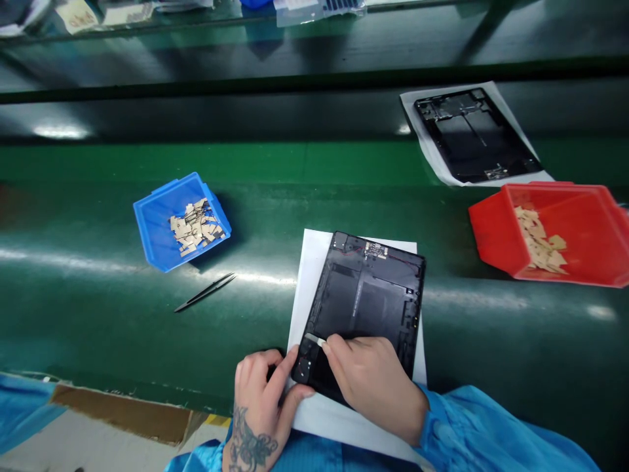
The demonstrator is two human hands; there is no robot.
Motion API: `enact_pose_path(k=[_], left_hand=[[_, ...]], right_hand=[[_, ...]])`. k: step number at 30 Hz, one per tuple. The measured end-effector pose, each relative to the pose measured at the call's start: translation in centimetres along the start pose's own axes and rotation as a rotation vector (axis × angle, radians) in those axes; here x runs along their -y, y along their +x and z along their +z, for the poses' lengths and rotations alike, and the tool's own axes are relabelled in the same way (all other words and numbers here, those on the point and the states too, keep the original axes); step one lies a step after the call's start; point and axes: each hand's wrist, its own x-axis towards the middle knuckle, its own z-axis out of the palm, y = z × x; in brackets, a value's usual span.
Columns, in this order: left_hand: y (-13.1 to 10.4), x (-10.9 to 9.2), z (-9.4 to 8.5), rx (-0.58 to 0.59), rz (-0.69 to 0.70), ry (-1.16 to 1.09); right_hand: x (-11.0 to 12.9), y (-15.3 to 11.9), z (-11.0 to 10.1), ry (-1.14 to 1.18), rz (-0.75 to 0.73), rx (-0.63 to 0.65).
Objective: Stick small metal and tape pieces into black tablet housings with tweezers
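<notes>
A black tablet housing with its inside facing up lies tilted on white paper. My left hand is at its lower left corner, index finger and thumb apart and touching the edge. Over the lower left part of the housing, my right hand pinches a small pale strip. To the left, a blue bin holds small beige and dark pieces. Black tweezers lie on the green table below that bin.
A red bin with beige pieces stands at the right. Behind it, another black housing lies on a white sheet. Plastic bags sit on the ledge at the top.
</notes>
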Motion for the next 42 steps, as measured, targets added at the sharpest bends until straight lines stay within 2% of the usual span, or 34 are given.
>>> enact_pose_path(k=[13, 19, 30, 42], left_hand=[[0.3, -0.2, -0.2, -0.016, 0.025, -0.036], [0.2, -0.1, 0.0, -0.046, 0.029, -0.044], [0.2, -0.1, -0.1, -0.041, 0.029, -0.042], [0.2, -0.1, 0.2, -0.064, 0.048, -0.029]], right_hand=[[0.4, 0.1, 0.0, 0.008, 0.002, -0.032], [0.8, 0.3, -0.4, 0.0, 0.051, 0.03], [1.4, 1.3, -1.7, 0.005, 0.275, 0.231], [1.5, 2.5, -2.9, 0.055, 0.391, 0.295]])
